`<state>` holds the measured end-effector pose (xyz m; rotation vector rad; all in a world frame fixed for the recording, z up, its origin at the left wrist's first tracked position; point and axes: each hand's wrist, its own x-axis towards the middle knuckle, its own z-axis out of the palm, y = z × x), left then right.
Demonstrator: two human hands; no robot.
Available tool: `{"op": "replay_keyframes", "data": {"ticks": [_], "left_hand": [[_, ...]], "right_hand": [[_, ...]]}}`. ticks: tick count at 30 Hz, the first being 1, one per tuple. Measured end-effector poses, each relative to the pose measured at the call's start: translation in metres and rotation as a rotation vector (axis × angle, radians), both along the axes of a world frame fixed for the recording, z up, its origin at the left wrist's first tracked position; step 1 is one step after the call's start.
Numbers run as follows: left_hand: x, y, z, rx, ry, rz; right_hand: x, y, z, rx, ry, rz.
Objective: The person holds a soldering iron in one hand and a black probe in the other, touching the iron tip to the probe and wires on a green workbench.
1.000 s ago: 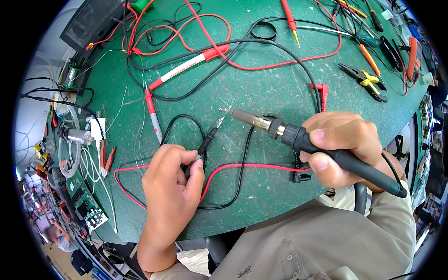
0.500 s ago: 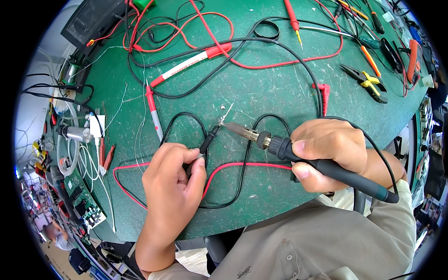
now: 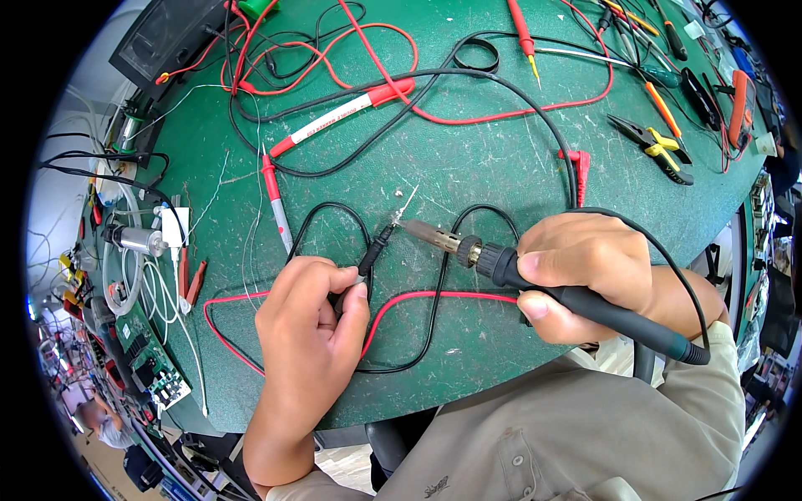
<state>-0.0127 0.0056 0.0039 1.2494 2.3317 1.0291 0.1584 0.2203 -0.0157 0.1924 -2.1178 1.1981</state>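
Between the thumb and forefinger of my left hand (image 3: 311,321) is a black test probe (image 3: 378,250), its bare metal tip pointing up and away to the right. My right hand (image 3: 589,275) is wrapped round the black handle of a soldering iron (image 3: 493,260). The iron's tip meets the probe at, or very close to, the base of its metal needle; whether they touch I cannot tell. A small silvery blob (image 3: 398,193) lies on the table just beyond. Black and red leads (image 3: 434,294) loop under and between my hands.
On the green table (image 3: 493,167) lie a red-and-white marker (image 3: 326,121), a red test probe (image 3: 524,33) and yellow-black pliers (image 3: 656,146). Screwdrivers and an orange meter (image 3: 739,108) sit at far right. A circuit board (image 3: 150,359) and a clear syringe (image 3: 138,240) are at left.
My right hand and the soldering iron's handle have shifted very slightly left. The iron's tip stays at the probe, and my left hand holds almost still.
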Motion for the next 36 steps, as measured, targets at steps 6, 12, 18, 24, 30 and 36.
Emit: {"op": "replay_keyframes", "data": {"ticks": [6,12,18,24,30,36], "left_hand": [[0.0,0.0,0.004,-0.021,-0.016,-0.013],[0.0,0.0,0.008,-0.059,0.092,-0.04],[0.005,-0.003,0.003,-0.04,0.177,-0.042],[0.0,0.0,0.007,-0.103,0.039,-0.001],[-0.004,-0.001,0.002,-0.074,-0.036,0.02],[-0.006,-0.002,0.001,-0.073,-0.06,0.019]], "right_hand": [[0.002,0.004,0.004,-0.037,0.042,-0.018],[0.009,0.019,0.012,0.126,-0.023,0.043],[0.01,0.022,0.013,0.113,-0.013,0.06],[0.009,0.017,0.008,0.055,-0.005,0.041],[0.002,0.004,0.001,-0.06,0.029,0.001],[-0.001,0.002,-0.003,-0.061,-0.002,0.018]]}}
